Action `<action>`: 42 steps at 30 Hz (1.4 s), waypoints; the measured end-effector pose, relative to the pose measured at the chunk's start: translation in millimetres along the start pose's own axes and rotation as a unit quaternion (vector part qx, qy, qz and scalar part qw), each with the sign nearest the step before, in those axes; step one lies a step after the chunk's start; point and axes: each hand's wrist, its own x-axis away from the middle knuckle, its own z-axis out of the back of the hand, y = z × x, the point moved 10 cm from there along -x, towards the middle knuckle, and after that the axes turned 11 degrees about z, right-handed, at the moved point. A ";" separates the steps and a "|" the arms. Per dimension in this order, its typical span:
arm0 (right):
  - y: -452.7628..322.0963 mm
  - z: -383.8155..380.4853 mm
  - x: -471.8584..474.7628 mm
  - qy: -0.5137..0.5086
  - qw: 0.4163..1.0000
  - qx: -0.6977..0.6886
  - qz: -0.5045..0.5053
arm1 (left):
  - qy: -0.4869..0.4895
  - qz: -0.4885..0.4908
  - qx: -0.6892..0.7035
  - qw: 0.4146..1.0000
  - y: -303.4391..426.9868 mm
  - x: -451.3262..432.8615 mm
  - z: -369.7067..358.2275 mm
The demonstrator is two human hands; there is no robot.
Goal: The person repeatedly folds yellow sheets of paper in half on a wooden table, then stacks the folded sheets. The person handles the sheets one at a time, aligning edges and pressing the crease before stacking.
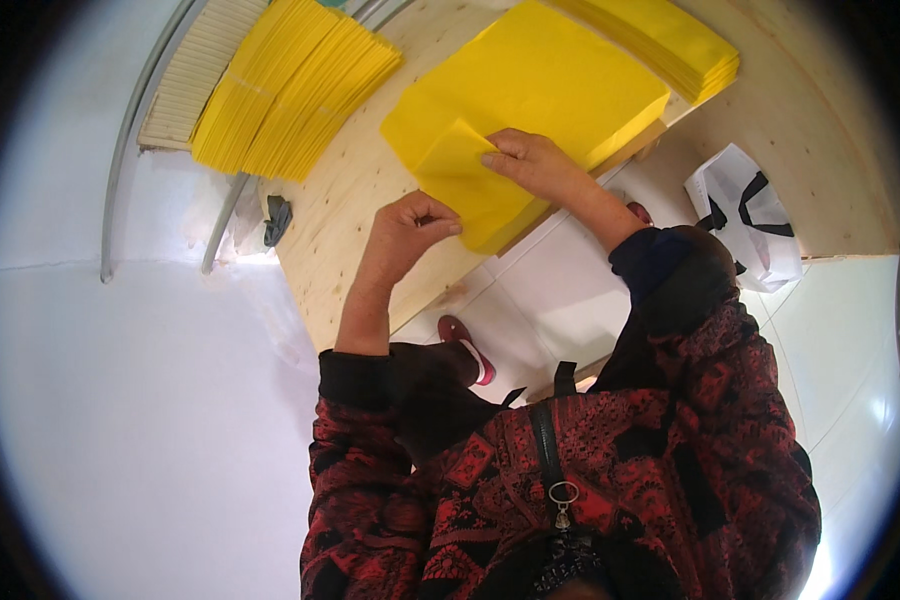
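A large yellow sheet, paper or thin fabric, lies on the wooden table before me, with a flap raised and bent over at its near left part. My right hand grips the edge of this flap between thumb and fingers. Down at the left edge of the yellow material, my left hand has its thumb and forefinger close together. Their tips touch or nearly touch the edge; whether they pinch it, I cannot tell. The lower yellow layer reaches the table's front edge.
A thick stack of folded yellow pieces stands at the table's left end. Another yellow pile lies at the far right of the wooden table. Metal tubes rise at left. A white bag with black handles stands on the floor.
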 end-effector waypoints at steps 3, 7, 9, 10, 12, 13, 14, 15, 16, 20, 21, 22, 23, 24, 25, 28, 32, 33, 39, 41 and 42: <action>-2.2 0.8 -1.7 0.004 1.000 0.006 0.021 | 0.033 -0.046 -0.097 0.994 34.1 -7.3 7.5; -7.8 0.9 -1.8 -0.010 1.000 0.009 0.028 | 0.109 -0.112 -0.239 0.958 81.9 -14.4 12.6; -7.0 0.5 -1.3 -0.017 1.000 0.007 -0.001 | 0.136 -0.176 -0.296 0.929 107.6 -20.0 7.4; -7.1 0.2 -0.9 -0.021 1.000 0.007 -0.015 | 0.139 -0.178 -0.297 0.928 112.3 -24.5 5.8; -5.5 3.4 1.4 0.013 0.997 -0.048 -0.051 | 0.141 -0.183 -0.295 0.927 118.5 -33.0 2.9; -3.7 4.3 3.4 0.030 0.994 -0.076 -0.071 | 0.152 -0.189 -0.301 0.922 121.0 -35.8 3.2; -7.4 3.2 3.4 0.014 0.997 -0.049 -0.059 | 0.161 -0.195 -0.303 0.919 122.3 -38.0 3.1; -10.0 2.2 3.5 -0.002 0.999 -0.022 -0.047 | 0.170 -0.202 -0.305 0.915 122.0 -38.7 2.9; -11.8 0.6 3.6 -0.018 0.999 0.004 -0.037 | 0.181 -0.216 -0.301 0.911 121.7 -36.3 3.3; -17.1 4.8 -0.2 -0.003 0.999 0.023 0.023 | 0.239 -0.234 -0.268 0.903 101.8 -7.3 11.4; -15.1 5.6 -0.5 0.003 0.999 0.026 0.023 | 0.255 -0.230 -0.256 0.904 91.7 5.3 13.7; -11.6 5.9 0.1 0.003 0.999 0.031 0.016 | 0.215 -0.229 -0.266 0.911 80.5 13.1 5.8; -8.4 5.8 0.4 0.000 0.999 0.032 0.010 | 0.176 -0.228 -0.275 0.917 68.6 22.0 -1.6; -3.8 4.4 -0.1 -0.009 0.999 0.034 -0.003 | 0.137 -0.224 -0.285 0.922 56.0 29.0 -9.5; 0.1 1.8 0.4 -0.021 0.999 0.034 -0.015 | 0.123 -0.224 -0.285 0.924 45.3 35.5 -15.0; -0.2 3.2 0.4 0.005 1.000 0.021 -0.008 | 0.126 -0.182 -0.249 0.943 16.4 41.6 -21.8; -0.2 1.9 0.2 -0.002 1.000 0.021 -0.014 | 0.131 -0.219 -0.231 0.939 14.0 39.7 -26.5; -0.7 2.1 0.1 -0.003 1.000 0.020 -0.014 | 0.131 -0.237 -0.231 0.934 17.8 39.0 -26.7; -0.9 2.3 1.3 -0.002 1.000 0.000 -0.025 | 0.032 -0.001 -0.067 0.997 -10.8 7.7 -7.7; -0.5 2.0 0.5 0.000 1.000 -0.005 -0.022 | 0.007 -0.010 -0.035 0.999 1.2 3.8 -3.2; -1.2 1.6 0.3 0.000 1.000 -0.002 -0.015 | 0.005 -0.010 -0.030 0.999 7.5 1.1 -0.7</action>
